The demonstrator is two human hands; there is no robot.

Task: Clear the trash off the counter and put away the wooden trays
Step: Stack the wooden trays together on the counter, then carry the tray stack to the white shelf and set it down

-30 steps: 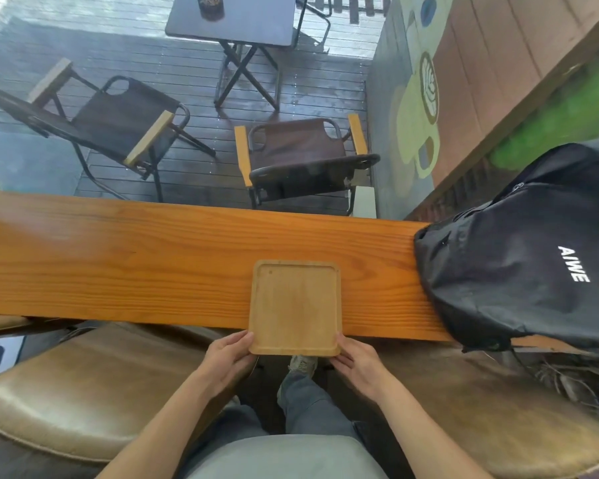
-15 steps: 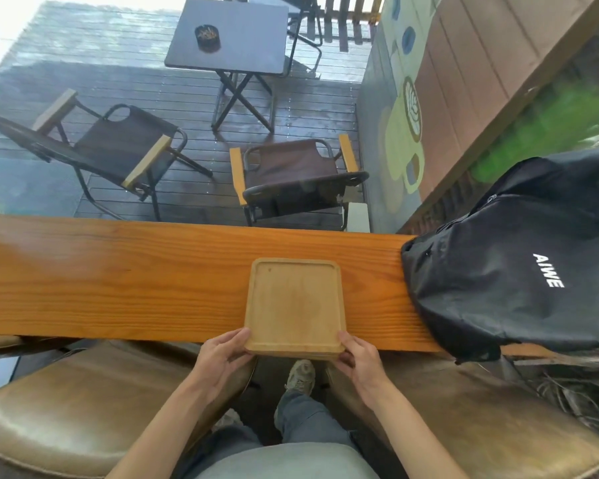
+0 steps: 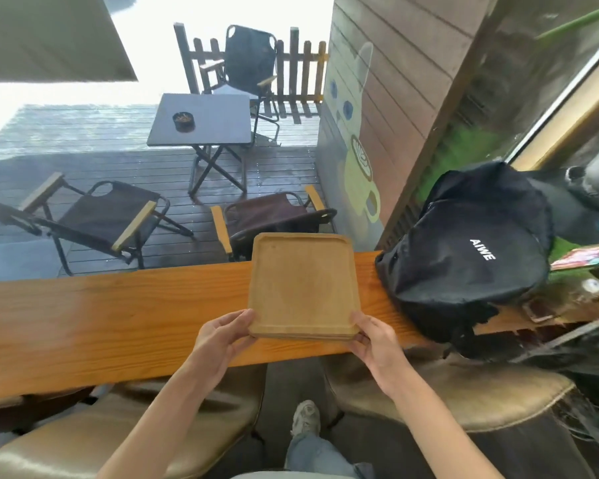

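— While you hold the trays (image 3: 303, 285) over the counter (image 3: 101, 326), how much room is there at the edges?

— Plenty to your left: the counter runs bare to the frame's edge. To your right a black backpack (image 3: 470, 257) sits on the counter, near the trays' right edge but apart from it. The far edge of the trays overhangs the counter's back edge.

— And your hands?

— Your left hand (image 3: 222, 337) grips the near-left corner, thumb on the rim, fingers curled beneath. Your right hand (image 3: 374, 335) clasps the near-right corner the same way. Both forearms reach forward from below. Layered edges show at the near side — a stack, though I cannot tell how many.

— What stands in the way?

— Two brown stools (image 3: 464, 392) flank your legs below the counter. Beyond it are folding chairs (image 3: 108, 216) and a small table (image 3: 218, 122) carrying an ashtray (image 3: 183, 121).
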